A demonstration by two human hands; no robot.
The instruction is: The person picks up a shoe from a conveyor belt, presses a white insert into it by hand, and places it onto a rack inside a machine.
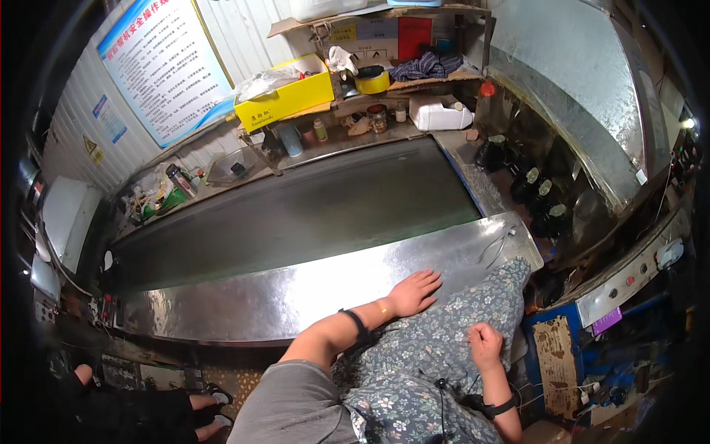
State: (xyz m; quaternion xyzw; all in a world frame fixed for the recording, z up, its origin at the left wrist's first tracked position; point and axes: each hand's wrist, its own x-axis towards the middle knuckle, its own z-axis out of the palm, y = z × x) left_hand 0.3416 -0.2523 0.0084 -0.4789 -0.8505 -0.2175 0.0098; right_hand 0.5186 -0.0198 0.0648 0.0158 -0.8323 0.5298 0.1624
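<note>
Workshop counter (296, 296) of shiny sheet metal, floral cloth (444, 348) draped over its near right end.
Left hand (414, 291) lies open, fingers spread flat at the cloth's upper edge, pinning it; right hand (484, 344) is closed, bunching the cloth lower down.

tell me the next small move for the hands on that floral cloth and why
Probably slide the left hand outward along the floral cloth to flatten it. That hand lies open and flat at the cloth's edge on the shiny metal table, while the right hand is closed on the fabric nearer the body, and the cloth between them looks rumpled and hangs off the table edge.
</note>
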